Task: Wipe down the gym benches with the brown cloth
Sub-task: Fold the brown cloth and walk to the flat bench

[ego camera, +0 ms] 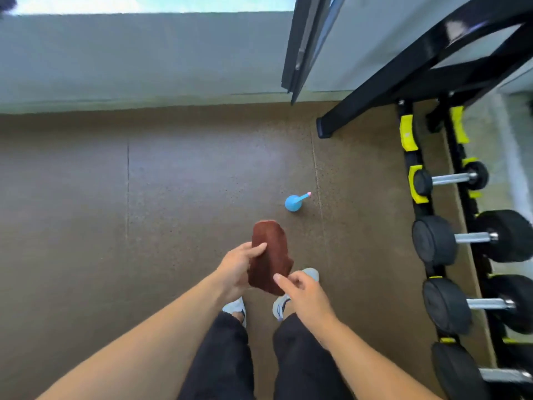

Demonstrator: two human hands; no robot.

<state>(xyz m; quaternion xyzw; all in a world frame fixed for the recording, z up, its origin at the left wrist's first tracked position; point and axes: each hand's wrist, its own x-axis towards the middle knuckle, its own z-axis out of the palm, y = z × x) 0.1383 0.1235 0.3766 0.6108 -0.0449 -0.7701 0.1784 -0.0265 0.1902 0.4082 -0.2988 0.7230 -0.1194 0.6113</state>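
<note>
Two bare hands meet in front of the person, over a speckled brown rubber floor (178,197). No brand, label or readable writing shows on anything in view. The left hand (235,269) holds the brown cloth (269,255) from its left side, thumb laid across the top face and fingers curled underneath, so the folded cloth stands lengthwise away from the body in mid-air. The right hand (300,290) sits at the cloth's near right corner, index finger extended toward it and the other fingers loosely bent; whether it actually pinches the fabric cannot be told. Both forearms reach in from the bottom edge, above dark trousers and white shoes (281,306). A blue spray bottle (294,202) with a pink tip stands on the floor just beyond the cloth. A black and yellow dumbbell rack (415,168) runs along the right side, carrying black dumbbells (435,239) with chrome handles.
</note>
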